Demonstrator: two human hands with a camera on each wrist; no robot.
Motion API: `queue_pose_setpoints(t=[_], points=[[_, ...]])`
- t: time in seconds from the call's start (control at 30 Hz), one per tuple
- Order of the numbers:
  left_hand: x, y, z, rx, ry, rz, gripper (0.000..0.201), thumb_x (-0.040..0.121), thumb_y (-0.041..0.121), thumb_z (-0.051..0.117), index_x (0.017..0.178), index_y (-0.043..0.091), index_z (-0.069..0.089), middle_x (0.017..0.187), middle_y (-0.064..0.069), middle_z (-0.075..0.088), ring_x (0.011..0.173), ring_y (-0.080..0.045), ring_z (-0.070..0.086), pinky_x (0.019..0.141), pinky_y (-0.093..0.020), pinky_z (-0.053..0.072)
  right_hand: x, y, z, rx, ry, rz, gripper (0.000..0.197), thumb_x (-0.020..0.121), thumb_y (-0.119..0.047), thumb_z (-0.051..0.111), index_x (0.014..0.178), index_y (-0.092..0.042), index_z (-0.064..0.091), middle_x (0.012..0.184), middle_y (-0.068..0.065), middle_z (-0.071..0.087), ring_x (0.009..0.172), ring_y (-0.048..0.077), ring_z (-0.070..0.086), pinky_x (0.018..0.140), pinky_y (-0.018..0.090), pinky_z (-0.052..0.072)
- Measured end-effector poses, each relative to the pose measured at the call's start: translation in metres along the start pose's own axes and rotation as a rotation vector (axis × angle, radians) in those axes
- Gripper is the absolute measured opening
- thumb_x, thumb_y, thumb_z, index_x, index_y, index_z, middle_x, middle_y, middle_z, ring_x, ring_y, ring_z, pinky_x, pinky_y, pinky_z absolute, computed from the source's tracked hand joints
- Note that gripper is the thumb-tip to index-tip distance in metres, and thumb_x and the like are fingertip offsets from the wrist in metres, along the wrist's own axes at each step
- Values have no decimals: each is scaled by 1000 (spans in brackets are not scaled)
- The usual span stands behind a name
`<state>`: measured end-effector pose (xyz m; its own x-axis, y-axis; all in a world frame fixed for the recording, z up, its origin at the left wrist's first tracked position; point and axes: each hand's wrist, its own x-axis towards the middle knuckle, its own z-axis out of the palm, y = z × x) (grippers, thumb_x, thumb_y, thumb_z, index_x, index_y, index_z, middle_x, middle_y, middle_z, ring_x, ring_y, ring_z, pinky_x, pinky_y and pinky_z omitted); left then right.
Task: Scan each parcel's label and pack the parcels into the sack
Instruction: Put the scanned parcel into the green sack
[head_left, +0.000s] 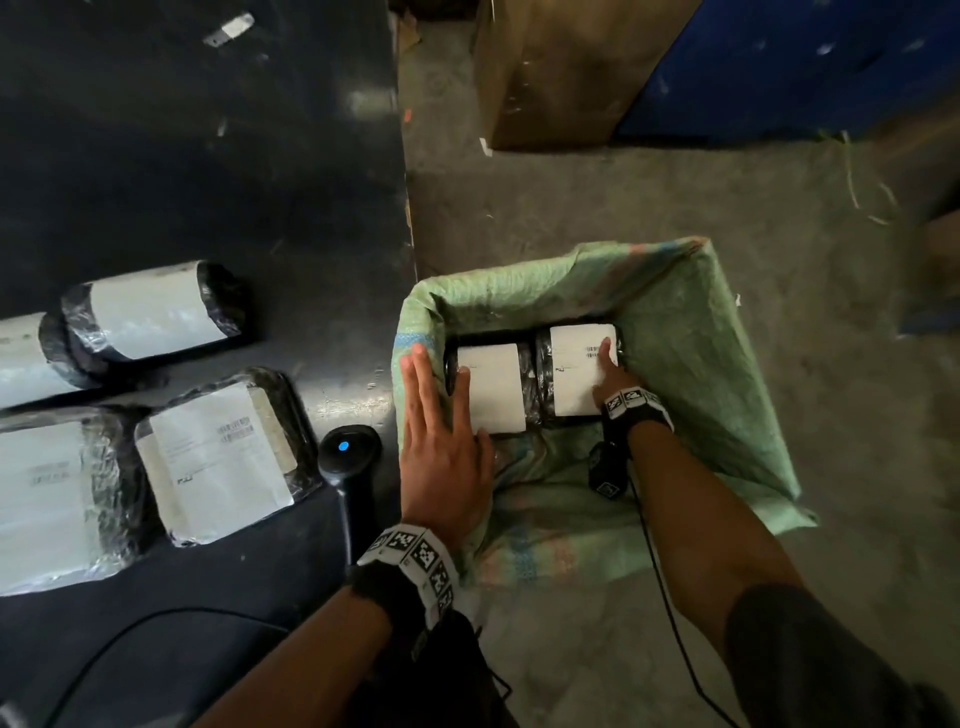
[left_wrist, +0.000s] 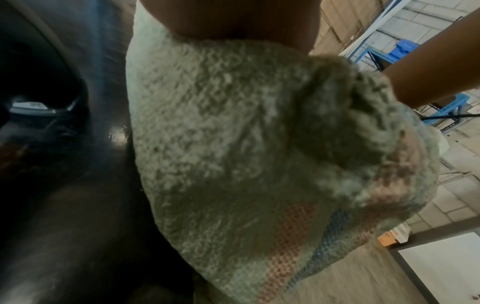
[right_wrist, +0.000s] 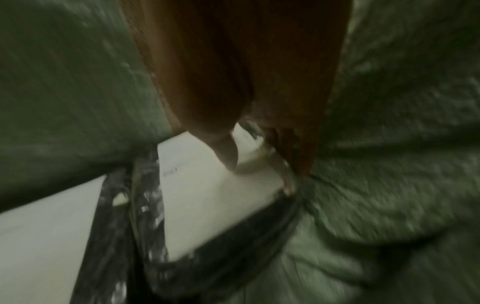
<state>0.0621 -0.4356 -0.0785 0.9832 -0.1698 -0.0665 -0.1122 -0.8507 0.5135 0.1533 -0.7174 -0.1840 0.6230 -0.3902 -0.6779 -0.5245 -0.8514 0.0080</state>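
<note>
Your right hand (head_left: 608, 371) is deep inside the green woven plastic sack (head_left: 691, 332), thumb on the white label and fingers curled round the far right edge of a black film-wrapped parcel with a white paper label (head_left: 576, 369). In the right wrist view the thumb (right_wrist: 226, 152) presses the label while the other fingers wrap the parcel's edge against the sack wall. Your left hand (head_left: 441, 447) is flat, fingers straight and spread, lying over the sack's left rim; its fingertips touch a second black-wrapped, white-labelled parcel (head_left: 491, 387) that lies just beside the first one, to its left, on the sack bottom. The left wrist view shows only bunched green sack cloth (left_wrist: 233, 144) close up, with pink and blue stripes.

The sack stands open on the grey concrete floor (head_left: 571, 208), touching the right edge of a dark table (head_left: 208, 156). On that table, just left of your left hand, a black handheld barcode scanner with a blue button (head_left: 345, 452) lies with its cable trailing toward you. Further left are four more black-wrapped parcels with white labels: one nearest the scanner (head_left: 223, 457), a larger one at the frame edge (head_left: 52, 499), and two behind them (head_left: 156, 312) (head_left: 21, 353), overlapping. Beyond the sack stand a brown cardboard box (head_left: 561, 67) and a blue bin (head_left: 805, 62)
</note>
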Motion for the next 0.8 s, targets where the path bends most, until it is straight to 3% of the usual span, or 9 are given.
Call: queue_pose_setpoints(t=[0.03,0.13,0.2,0.27,0.37,0.47,0.57,0.7,0.8], points=[[0,0,-1,7,-4,2,68,92,21,53,155,4,35,167,-28,-9,156,-43,-10,127,-55,13,-3,-2,-11,-11,-29,8,81,93,-16,44,157,-38,-2,159,18,29,132,39,48,107,40,43],[-1,-2,-9,1,-16,-3,69,88,25,57,152,7,40,167,-28,-5,156,-44,-4,126,-57,17,-32,-25,-54,34,-26,-50,56,100,-29,44,154,-21,33,161,10,30,143,30,37,117,33,30],[-3,-7,-17,-62,-54,8,72,87,28,59,153,10,39,168,-24,-5,156,-42,0,125,-57,21,-64,-50,-82,121,10,-130,49,100,-37,46,144,-14,50,154,11,43,139,30,43,116,35,32],[-3,-19,-30,-174,-96,55,71,86,29,60,152,12,39,170,-19,0,156,-40,12,122,-55,30,-108,-75,-99,206,75,-247,48,97,-45,47,135,-18,60,139,10,59,128,30,55,110,41,40],[-5,-50,-64,-374,-90,32,68,89,37,53,152,14,42,159,-14,39,141,-33,45,113,-46,41,-188,-111,-92,388,107,-454,46,94,-51,52,133,-29,61,122,1,70,114,19,63,103,40,47],[-15,-94,-102,-347,50,-108,67,88,44,48,149,18,46,135,-12,60,124,-32,55,104,-40,46,-257,-150,-61,535,53,-612,38,93,-46,57,127,-31,66,109,-1,74,102,15,68,99,33,50],[-36,-153,-131,-219,146,-245,69,85,45,47,146,14,49,131,-18,62,121,-39,55,103,-46,44,-291,-182,-19,448,-37,-639,41,95,-42,56,134,-28,59,110,2,73,108,17,66,94,24,44],[-85,-235,-156,-77,219,-488,69,91,36,67,152,15,43,141,-25,51,132,-44,44,108,-59,41,-291,-201,38,261,-91,-603,71,96,-48,51,156,-21,24,142,16,54,132,31,50,109,37,38],[-124,-285,-171,-27,223,-685,81,90,44,71,158,23,32,152,-26,37,144,-43,32,115,-58,32,-279,-204,69,201,-82,-542,86,94,-51,49,158,-24,-2,134,27,55,119,41,57,101,48,46]])
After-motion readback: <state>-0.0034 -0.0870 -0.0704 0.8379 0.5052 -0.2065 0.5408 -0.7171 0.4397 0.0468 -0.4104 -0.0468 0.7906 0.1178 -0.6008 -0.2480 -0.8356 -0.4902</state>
